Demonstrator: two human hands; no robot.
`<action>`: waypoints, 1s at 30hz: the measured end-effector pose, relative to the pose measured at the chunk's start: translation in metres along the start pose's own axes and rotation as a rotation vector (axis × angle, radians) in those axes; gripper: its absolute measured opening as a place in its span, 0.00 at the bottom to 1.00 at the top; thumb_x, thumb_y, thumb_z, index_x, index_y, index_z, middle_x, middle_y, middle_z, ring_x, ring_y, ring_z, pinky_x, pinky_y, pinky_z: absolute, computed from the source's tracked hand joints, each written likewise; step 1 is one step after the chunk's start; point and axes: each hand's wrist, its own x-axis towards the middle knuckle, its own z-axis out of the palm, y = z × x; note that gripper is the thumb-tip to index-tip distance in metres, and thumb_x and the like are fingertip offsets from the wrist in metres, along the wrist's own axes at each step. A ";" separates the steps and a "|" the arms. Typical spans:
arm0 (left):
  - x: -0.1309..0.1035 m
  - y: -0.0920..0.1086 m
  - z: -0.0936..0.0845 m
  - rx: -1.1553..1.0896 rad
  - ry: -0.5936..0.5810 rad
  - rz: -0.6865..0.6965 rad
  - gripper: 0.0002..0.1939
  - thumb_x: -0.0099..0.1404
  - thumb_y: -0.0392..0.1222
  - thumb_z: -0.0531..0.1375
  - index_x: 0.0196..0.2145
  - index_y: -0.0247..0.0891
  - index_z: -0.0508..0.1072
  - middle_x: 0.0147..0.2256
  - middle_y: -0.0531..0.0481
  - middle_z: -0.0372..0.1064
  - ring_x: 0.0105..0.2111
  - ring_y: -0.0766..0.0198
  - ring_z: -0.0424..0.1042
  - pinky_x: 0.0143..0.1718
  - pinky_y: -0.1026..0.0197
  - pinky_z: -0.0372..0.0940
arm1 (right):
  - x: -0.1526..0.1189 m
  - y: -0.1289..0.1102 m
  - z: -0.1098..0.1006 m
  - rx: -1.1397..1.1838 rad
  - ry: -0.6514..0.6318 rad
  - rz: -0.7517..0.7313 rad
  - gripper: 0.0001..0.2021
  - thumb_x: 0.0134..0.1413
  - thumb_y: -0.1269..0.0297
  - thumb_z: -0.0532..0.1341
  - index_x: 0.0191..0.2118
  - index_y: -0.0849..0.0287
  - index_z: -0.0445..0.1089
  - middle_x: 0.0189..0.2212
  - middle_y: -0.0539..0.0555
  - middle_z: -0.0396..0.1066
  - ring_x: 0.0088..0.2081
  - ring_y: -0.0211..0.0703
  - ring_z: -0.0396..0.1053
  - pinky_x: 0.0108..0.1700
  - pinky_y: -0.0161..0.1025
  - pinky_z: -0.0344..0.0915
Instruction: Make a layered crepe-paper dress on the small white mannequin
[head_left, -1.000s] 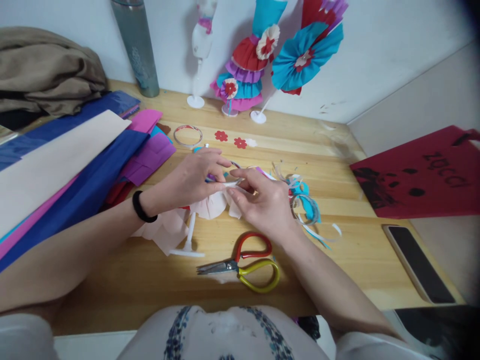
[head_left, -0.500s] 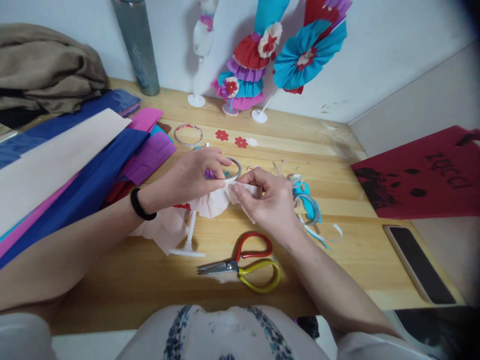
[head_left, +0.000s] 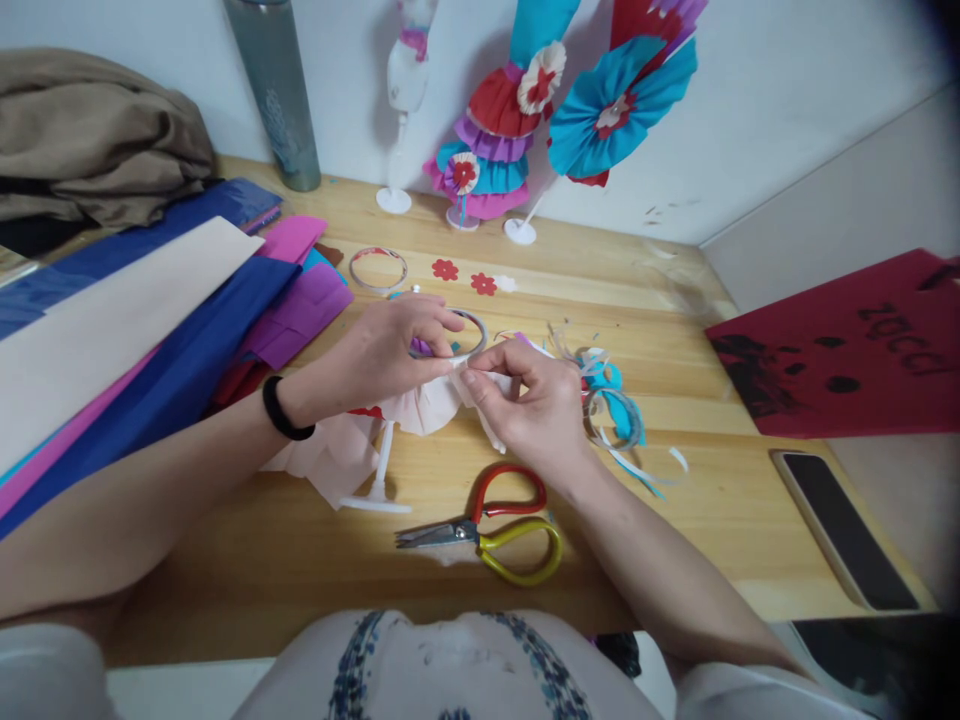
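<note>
Between my hands is a strip of pale pink crepe paper, gathered into folds along its upper edge. My left hand pinches the gathered edge between thumb and fingers. Close beside it, my right hand pinches the same strip, whose free end hangs below the fingers. A roll of clear tape stands just behind the fingertips, partly hidden by my left hand. Below them lie scissors with one red and one yellow handle. A white stand lies on its side under the paper, its upper part hidden.
Folded coloured paper covers the left side. Small dress forms in ruffled paper stand at the back near a grey-green bottle. Red paper flowers, another tape ring, scraps with tape, a phone and a red bag lie around.
My right fingers have shifted slightly along the pale pink strip, and its free end now hangs lower and more bunched. My left hand keeps its hold in the same place.
</note>
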 end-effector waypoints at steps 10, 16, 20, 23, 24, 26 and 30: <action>-0.001 -0.002 0.003 -0.007 0.045 0.034 0.09 0.62 0.44 0.66 0.27 0.40 0.73 0.45 0.46 0.81 0.49 0.56 0.79 0.62 0.46 0.67 | 0.000 -0.003 0.000 0.022 -0.048 -0.012 0.05 0.56 0.69 0.63 0.29 0.59 0.74 0.25 0.50 0.77 0.23 0.35 0.69 0.26 0.33 0.62; 0.000 0.002 0.000 0.007 0.014 -0.005 0.08 0.62 0.43 0.66 0.27 0.41 0.74 0.46 0.47 0.80 0.50 0.57 0.78 0.60 0.49 0.68 | 0.000 -0.002 -0.001 0.027 -0.018 -0.020 0.05 0.55 0.69 0.64 0.29 0.59 0.74 0.24 0.50 0.77 0.23 0.35 0.69 0.26 0.33 0.62; 0.000 0.002 0.000 -0.003 0.007 -0.015 0.09 0.63 0.45 0.65 0.27 0.41 0.74 0.46 0.48 0.80 0.50 0.55 0.77 0.60 0.47 0.69 | 0.001 -0.003 -0.002 0.049 -0.054 -0.029 0.05 0.56 0.69 0.62 0.30 0.58 0.75 0.26 0.51 0.78 0.25 0.37 0.71 0.28 0.34 0.64; 0.000 0.001 0.000 -0.010 0.026 0.008 0.09 0.63 0.45 0.65 0.26 0.41 0.73 0.45 0.47 0.80 0.49 0.55 0.78 0.60 0.46 0.68 | 0.001 -0.003 -0.002 0.027 -0.053 0.001 0.05 0.56 0.67 0.63 0.29 0.57 0.73 0.24 0.50 0.76 0.23 0.37 0.68 0.27 0.35 0.62; 0.000 0.001 0.001 -0.010 0.032 0.014 0.09 0.63 0.45 0.65 0.27 0.41 0.73 0.44 0.47 0.81 0.49 0.55 0.79 0.60 0.46 0.68 | 0.001 -0.002 -0.002 0.018 -0.045 0.012 0.06 0.56 0.66 0.63 0.29 0.57 0.72 0.24 0.50 0.75 0.22 0.36 0.67 0.26 0.35 0.61; 0.000 0.000 0.001 -0.009 0.042 0.017 0.09 0.63 0.45 0.65 0.27 0.41 0.73 0.45 0.47 0.81 0.49 0.56 0.79 0.60 0.46 0.68 | 0.001 -0.002 -0.001 0.007 -0.031 0.034 0.06 0.56 0.65 0.63 0.29 0.56 0.70 0.23 0.49 0.73 0.22 0.36 0.65 0.25 0.35 0.60; 0.000 0.003 -0.001 -0.006 0.024 -0.012 0.09 0.63 0.45 0.65 0.28 0.40 0.74 0.46 0.47 0.80 0.50 0.57 0.78 0.61 0.48 0.67 | 0.004 -0.001 0.000 0.014 -0.020 0.035 0.06 0.55 0.66 0.63 0.29 0.56 0.67 0.20 0.46 0.68 0.19 0.33 0.59 0.23 0.34 0.57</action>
